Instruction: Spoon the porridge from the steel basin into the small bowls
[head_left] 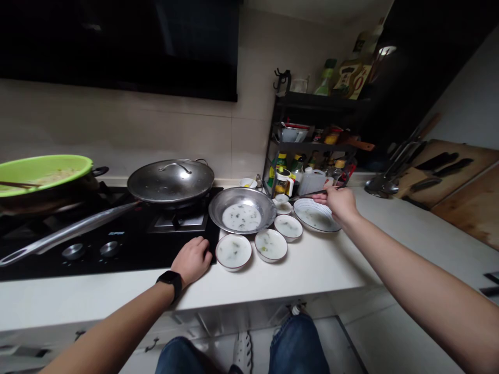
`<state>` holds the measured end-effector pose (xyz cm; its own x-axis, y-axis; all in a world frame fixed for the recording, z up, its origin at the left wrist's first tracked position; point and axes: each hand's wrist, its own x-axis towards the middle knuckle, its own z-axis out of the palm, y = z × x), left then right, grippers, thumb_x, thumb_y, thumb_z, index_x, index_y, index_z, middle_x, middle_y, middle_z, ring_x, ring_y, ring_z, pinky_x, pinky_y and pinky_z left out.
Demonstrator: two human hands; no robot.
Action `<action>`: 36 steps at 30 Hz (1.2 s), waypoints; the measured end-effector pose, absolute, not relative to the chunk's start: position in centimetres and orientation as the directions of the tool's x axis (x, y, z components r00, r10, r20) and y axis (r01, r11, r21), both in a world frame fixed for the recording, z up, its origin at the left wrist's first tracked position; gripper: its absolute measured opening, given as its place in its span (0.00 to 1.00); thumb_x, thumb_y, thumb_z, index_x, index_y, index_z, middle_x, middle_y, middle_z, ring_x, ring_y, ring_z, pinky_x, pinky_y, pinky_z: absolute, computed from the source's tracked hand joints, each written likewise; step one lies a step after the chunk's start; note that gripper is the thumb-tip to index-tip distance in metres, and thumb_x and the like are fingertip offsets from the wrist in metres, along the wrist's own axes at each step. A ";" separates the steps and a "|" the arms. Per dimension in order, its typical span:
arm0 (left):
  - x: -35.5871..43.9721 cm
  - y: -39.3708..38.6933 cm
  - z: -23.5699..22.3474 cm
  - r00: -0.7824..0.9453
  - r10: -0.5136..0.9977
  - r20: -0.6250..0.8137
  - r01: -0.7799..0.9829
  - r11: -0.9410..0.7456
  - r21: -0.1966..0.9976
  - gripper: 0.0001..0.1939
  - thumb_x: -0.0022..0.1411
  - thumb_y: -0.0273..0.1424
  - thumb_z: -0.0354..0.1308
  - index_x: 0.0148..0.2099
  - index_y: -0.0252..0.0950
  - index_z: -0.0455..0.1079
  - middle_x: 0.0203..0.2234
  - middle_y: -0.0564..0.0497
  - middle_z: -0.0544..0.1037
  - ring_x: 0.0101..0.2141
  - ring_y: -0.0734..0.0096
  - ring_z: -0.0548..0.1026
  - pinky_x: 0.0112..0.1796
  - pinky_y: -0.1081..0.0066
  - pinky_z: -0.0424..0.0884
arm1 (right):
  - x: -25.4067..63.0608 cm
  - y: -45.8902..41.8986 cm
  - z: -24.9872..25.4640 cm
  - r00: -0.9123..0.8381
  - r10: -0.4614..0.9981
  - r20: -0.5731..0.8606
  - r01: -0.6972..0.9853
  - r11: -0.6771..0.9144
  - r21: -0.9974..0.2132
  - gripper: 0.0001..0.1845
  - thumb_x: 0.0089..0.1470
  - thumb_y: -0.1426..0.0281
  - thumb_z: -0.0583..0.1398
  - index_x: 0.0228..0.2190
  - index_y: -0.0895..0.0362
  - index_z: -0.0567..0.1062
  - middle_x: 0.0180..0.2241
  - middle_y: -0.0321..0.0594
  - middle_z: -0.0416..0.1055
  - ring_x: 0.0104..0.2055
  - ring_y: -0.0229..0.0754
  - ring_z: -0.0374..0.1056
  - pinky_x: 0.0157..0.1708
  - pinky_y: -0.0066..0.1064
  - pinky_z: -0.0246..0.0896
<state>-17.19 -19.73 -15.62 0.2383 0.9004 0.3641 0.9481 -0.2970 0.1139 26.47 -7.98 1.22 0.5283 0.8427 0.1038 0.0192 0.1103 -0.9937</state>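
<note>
- Ladle [307, 194], dark-handled, in the head view: the right hand [340, 203] pinches its handle, fingers closed round it; its scoop seems to hang to the left of that hand, over a small bowl [288, 212], though whether they touch is too small to tell.
- The left hand [193, 259] rests palm down where the hob [134, 257] meets the worktop [304, 283], fingers bent and close together; nothing shows in it, but its underside is hidden, so I cannot tell whether it is clenched.
- Just right of the left hand, a first bowl [233, 268] and a second bowl [271, 259] each hold pale liquid with dark flecks.
- Nearer the right hand, a third bowl [288, 239] and a patterned dish [299, 209] contain similar liquid.
- Between the hands, farther back, a steel basin [217, 212] holds more.
- By my judgement, filling is well along: these bowls and the dish already hold liquid, while some is left in the basin.
</note>
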 end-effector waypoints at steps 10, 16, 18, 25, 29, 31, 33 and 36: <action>-17.1 -19.8 -15.5 0.229 0.904 0.361 0.945 -0.295 0.138 0.07 0.65 0.29 0.51 0.36 0.38 0.70 0.36 0.43 0.76 0.40 0.57 0.74 0.46 0.59 0.71 | 19.9 -8.2 -1.4 0.389 0.918 0.073 0.056 0.056 -0.997 0.06 0.65 0.76 0.55 0.35 0.57 0.70 0.18 0.39 0.74 0.22 0.42 0.77 0.26 0.30 0.78; -17.1 -19.7 -15.5 0.231 0.906 0.354 0.945 -0.296 0.141 0.07 0.65 0.28 0.51 0.35 0.39 0.69 0.36 0.44 0.75 0.40 0.57 0.74 0.45 0.59 0.71 | 17.6 -10.1 -4.4 -0.069 0.918 0.391 0.497 0.372 -0.784 0.11 0.67 0.66 0.54 0.43 0.56 0.75 0.28 0.43 0.81 0.31 0.46 0.80 0.36 0.38 0.79; -17.0 -19.8 -15.5 0.229 0.906 0.355 0.946 -0.294 0.140 0.07 0.65 0.28 0.51 0.35 0.39 0.69 0.36 0.44 0.75 0.40 0.57 0.74 0.45 0.59 0.70 | 17.8 -11.3 -4.5 -0.403 0.763 0.505 0.598 0.637 -0.486 0.13 0.67 0.66 0.55 0.46 0.55 0.78 0.37 0.46 0.83 0.38 0.47 0.81 0.43 0.41 0.78; -17.0 -19.8 -15.5 0.236 0.905 0.353 0.945 -0.298 0.133 0.07 0.65 0.28 0.51 0.36 0.39 0.69 0.36 0.44 0.75 0.41 0.57 0.74 0.46 0.59 0.71 | 21.2 -12.7 -1.7 -0.459 0.558 0.692 0.678 0.722 -0.133 0.17 0.69 0.66 0.53 0.49 0.56 0.79 0.45 0.49 0.81 0.45 0.48 0.79 0.48 0.40 0.76; -17.0 -19.8 -15.4 0.237 0.905 0.353 0.946 -0.298 0.130 0.07 0.66 0.29 0.51 0.36 0.39 0.70 0.36 0.44 0.75 0.40 0.57 0.74 0.46 0.59 0.71 | 24.1 -11.0 -1.0 -0.171 0.607 0.776 0.813 0.532 -0.237 0.20 0.68 0.64 0.52 0.32 0.54 0.80 0.41 0.48 0.82 0.48 0.50 0.77 0.53 0.42 0.72; -17.0 -19.8 -15.3 0.231 0.907 0.351 0.946 -0.293 0.136 0.07 0.66 0.29 0.51 0.36 0.39 0.69 0.36 0.44 0.75 0.40 0.57 0.74 0.46 0.59 0.71 | 25.0 -10.2 -1.5 -0.100 0.666 0.739 0.840 0.455 -0.296 0.21 0.66 0.65 0.51 0.25 0.53 0.78 0.41 0.49 0.82 0.48 0.50 0.77 0.55 0.42 0.70; -17.0 -19.9 -15.3 0.230 0.910 0.346 0.946 -0.292 0.139 0.07 0.66 0.29 0.51 0.35 0.39 0.69 0.36 0.44 0.75 0.40 0.57 0.74 0.46 0.59 0.71 | 25.5 -9.8 -2.3 -0.025 0.740 0.672 0.848 0.372 -0.378 0.20 0.65 0.66 0.52 0.25 0.52 0.77 0.39 0.49 0.82 0.47 0.51 0.77 0.56 0.42 0.69; -17.1 -19.9 -15.4 0.234 0.908 0.347 0.947 -0.294 0.132 0.07 0.66 0.29 0.51 0.36 0.39 0.69 0.36 0.44 0.76 0.41 0.57 0.74 0.46 0.59 0.71 | 25.6 -9.6 -3.5 0.079 0.810 0.581 0.821 0.278 -0.498 0.15 0.64 0.67 0.53 0.35 0.55 0.79 0.30 0.46 0.82 0.45 0.52 0.78 0.54 0.42 0.69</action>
